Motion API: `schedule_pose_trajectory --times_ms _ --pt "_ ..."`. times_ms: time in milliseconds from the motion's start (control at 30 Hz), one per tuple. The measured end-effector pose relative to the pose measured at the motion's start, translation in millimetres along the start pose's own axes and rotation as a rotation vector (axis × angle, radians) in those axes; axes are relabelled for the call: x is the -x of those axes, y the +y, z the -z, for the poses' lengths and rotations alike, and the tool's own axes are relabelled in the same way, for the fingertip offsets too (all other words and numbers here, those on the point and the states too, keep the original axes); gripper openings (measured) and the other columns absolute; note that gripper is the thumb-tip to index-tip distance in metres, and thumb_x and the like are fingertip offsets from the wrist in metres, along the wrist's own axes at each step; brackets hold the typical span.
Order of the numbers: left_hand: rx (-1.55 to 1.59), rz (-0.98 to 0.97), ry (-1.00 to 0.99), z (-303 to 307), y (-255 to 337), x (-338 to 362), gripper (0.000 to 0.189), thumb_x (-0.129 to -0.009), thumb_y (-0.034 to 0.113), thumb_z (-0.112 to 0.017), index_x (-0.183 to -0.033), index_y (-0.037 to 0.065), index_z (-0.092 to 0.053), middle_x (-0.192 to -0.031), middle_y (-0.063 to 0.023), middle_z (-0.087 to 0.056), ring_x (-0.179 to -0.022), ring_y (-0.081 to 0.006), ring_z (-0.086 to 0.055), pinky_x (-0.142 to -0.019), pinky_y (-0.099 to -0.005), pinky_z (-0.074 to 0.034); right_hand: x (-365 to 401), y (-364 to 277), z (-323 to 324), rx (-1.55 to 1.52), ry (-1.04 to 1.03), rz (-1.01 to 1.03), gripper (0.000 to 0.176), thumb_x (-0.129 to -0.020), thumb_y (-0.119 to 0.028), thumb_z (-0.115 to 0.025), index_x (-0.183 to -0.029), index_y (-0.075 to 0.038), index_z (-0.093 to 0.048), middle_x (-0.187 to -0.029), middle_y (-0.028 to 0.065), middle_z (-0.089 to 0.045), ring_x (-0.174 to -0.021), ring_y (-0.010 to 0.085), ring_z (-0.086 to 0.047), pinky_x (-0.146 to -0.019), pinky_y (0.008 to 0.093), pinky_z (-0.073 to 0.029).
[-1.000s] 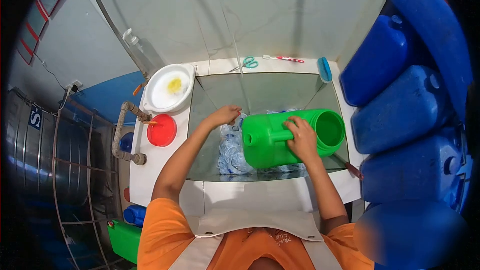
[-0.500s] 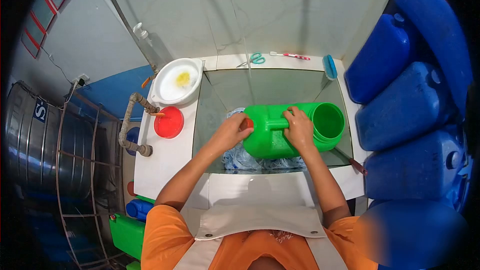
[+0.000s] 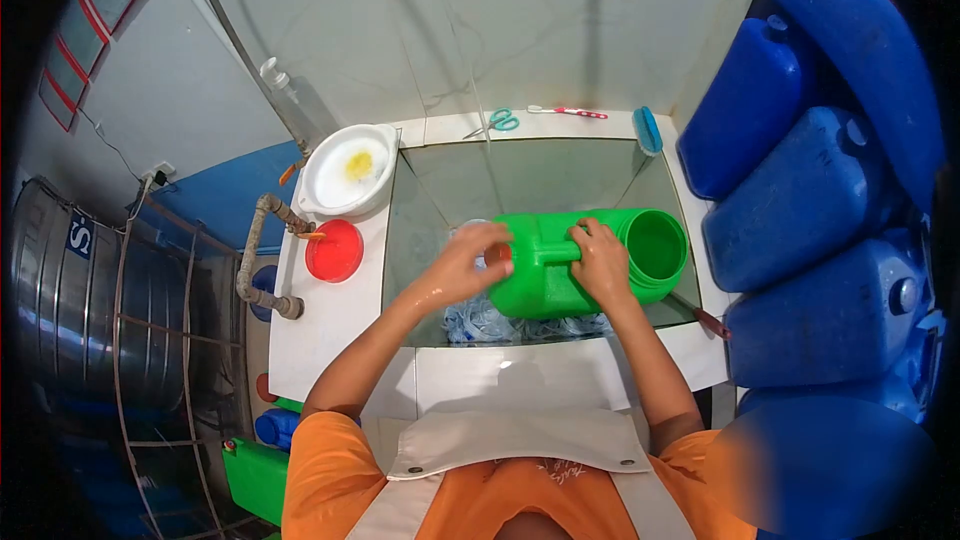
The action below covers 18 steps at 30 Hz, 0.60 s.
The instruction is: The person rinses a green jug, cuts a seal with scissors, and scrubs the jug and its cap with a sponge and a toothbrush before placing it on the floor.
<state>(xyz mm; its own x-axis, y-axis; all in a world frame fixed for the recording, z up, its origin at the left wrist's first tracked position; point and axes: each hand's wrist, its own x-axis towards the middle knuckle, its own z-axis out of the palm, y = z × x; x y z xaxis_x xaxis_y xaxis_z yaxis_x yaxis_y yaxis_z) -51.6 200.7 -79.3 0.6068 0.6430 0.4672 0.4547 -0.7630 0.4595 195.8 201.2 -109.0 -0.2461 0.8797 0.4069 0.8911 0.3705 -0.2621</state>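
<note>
A green plastic jug (image 3: 560, 290) lies on its side over a glass-walled sink (image 3: 440, 175), its wide round mouth facing right. My right hand (image 3: 600, 262) is wrapped around the jug's moulded handle. At the left end, my left hand (image 3: 468, 265) has its thumb and fingers on either side of a small red cap (image 3: 497, 254); the fingers are slightly blurred by motion. Below the jug, a heap of clear and bluish plastic pieces (image 3: 480, 322) lies in the sink, partly hidden by the jug and my left hand.
Left of the sink are a white basin (image 3: 320, 180) with suds and a yellow sponge, a red bowl (image 3: 334, 252) and pipe taps (image 3: 268, 240). Scissors (image 3: 503, 120), a toothbrush (image 3: 570, 112) and a blue brush (image 3: 648, 132) line the back ledge. Blue jerrycans (image 3: 800, 210) stand right.
My left hand's fingers have straightened and shifted around the red cap, showing more of it. My right hand keeps its hold on the handle. The view has shifted slightly.
</note>
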Motion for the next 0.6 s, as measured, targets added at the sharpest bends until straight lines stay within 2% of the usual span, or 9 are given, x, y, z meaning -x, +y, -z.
schedule_pose_trajectory --times_ms 67,200,267,300,367,400,467,500,600 --pt "-0.019 0.625 0.077 -2.4 -5.7 -1.8 0.028 -0.08 0.021 -0.064 -0.099 0.001 -0.058 -0.095 -0.016 -0.06 -0.09 -0.0305 -0.058 -0.079 -0.0377 -0.046 1.3 0.6 -1.6 0.003 0.001 0.005 0.038 -0.056 -0.001 -0.067 -0.093 -0.007 -0.059 -0.102 0.0082 -0.056 -0.088 0.0269 -0.057 -0.071 0.0365 -0.05" --pt "0.103 0.412 -0.116 -0.2 6.6 -0.7 0.033 -0.077 0.02 -0.067 -0.101 0.001 -0.057 -0.092 -0.0166 -0.06 -0.088 -0.0328 -0.058 -0.078 -0.0393 -0.046 5.2 -0.3 1.0 0.008 0.003 -0.015 0.038 -0.056 -0.001 -0.067 -0.093 -0.008 -0.059 -0.102 0.0081 -0.056 -0.089 0.0269 -0.057 -0.072 0.0363 -0.05" --pt "-0.034 -0.013 0.039 2.9 6.1 0.0 0.035 -0.077 0.022 -0.068 -0.102 0.001 -0.056 -0.099 -0.0176 -0.058 -0.092 -0.0341 -0.056 -0.079 -0.0395 -0.045 9.5 2.6 5.0 0.004 0.016 -0.033 0.039 -0.056 0.0 -0.067 -0.094 -0.008 -0.059 -0.103 0.0078 -0.056 -0.089 0.0268 -0.057 -0.072 0.0361 -0.05" --pt "-0.032 -0.011 0.039 1.8 5.5 -1.0 0.035 -0.077 0.022 -0.068 -0.102 0.001 -0.056 -0.099 -0.0176 -0.058 -0.092 -0.0341 -0.056 -0.079 -0.0395 -0.045 11.4 3.6 4.3 0.004 0.013 -0.034 0.039 -0.056 0.0 -0.067 -0.094 -0.008 -0.059 -0.103 0.0078 -0.056 -0.089 0.0268 -0.057 -0.072 0.0361 -0.05" --pt "-0.028 0.615 -0.074 -2.1 6.3 -3.1 0.04 -0.074 0.025 -0.07 -0.104 0.002 -0.055 -0.111 -0.0176 -0.052 -0.099 -0.0343 -0.052 -0.081 -0.039 -0.043 13.2 4.1 1.9 0.005 0.023 -0.015 0.04 -0.056 0.001 -0.066 -0.094 -0.008 -0.059 -0.104 0.0076 -0.056 -0.091 0.0267 -0.057 -0.072 0.0363 -0.05" --pt "-0.03 0.615 -0.066 -4.7 7.5 -2.9 0.04 -0.074 0.025 -0.07 -0.104 0.002 -0.055 -0.111 -0.0176 -0.052 -0.099 -0.0343 -0.052 -0.081 -0.039 -0.043 12.8 3.1 2.8 0.006 0.026 -0.007 0.04 -0.056 0.001 -0.066 -0.094 -0.008 -0.059 -0.104 0.0076 -0.056 -0.091 0.0267 -0.057 -0.072 0.0363 -0.05" --pt "-0.025 0.209 -0.211 -11.3 11.5 -0.5 0.041 -0.076 0.027 -0.068 -0.105 0.002 -0.054 -0.116 -0.0177 -0.049 -0.101 -0.035 -0.05 -0.081 -0.0395 -0.043 17.0 -1.0 4.8 -0.005 -0.006 -0.027 0.04 -0.056 0.002 -0.065 -0.095 -0.008 -0.058 -0.104 0.0081 -0.055 -0.093 0.027 -0.056 -0.073 0.0369 -0.05" --pt "-0.025 0.214 -0.205 -9.3 17.2 -1.6 0.041 -0.076 0.027 -0.068 -0.105 0.002 -0.054 -0.116 -0.0177 -0.049 -0.101 -0.035 -0.05 -0.081 -0.0395 -0.043 18.4 -1.2 6.8 -0.004 -0.008 -0.019 0.04 -0.056 0.002 -0.065 -0.095 -0.008 -0.058 -0.104 0.0081 -0.055 -0.093 0.027 -0.056 -0.073 0.0369 -0.05" --pt "-0.159 0.023 0.003 4.4 40.4 -9.8 0.031 -0.081 0.023 -0.062 -0.104 0.004 -0.052 -0.11 -0.0181 -0.053 -0.097 -0.0354 -0.052 -0.078 -0.041 -0.043 23.7 1.3 10.7 -0.015 -0.03 -0.03 0.04 -0.057 0.002 -0.065 -0.095 -0.007 -0.058 -0.104 0.009 -0.055 -0.093 0.0274 -0.056 -0.075 0.0373 -0.05"
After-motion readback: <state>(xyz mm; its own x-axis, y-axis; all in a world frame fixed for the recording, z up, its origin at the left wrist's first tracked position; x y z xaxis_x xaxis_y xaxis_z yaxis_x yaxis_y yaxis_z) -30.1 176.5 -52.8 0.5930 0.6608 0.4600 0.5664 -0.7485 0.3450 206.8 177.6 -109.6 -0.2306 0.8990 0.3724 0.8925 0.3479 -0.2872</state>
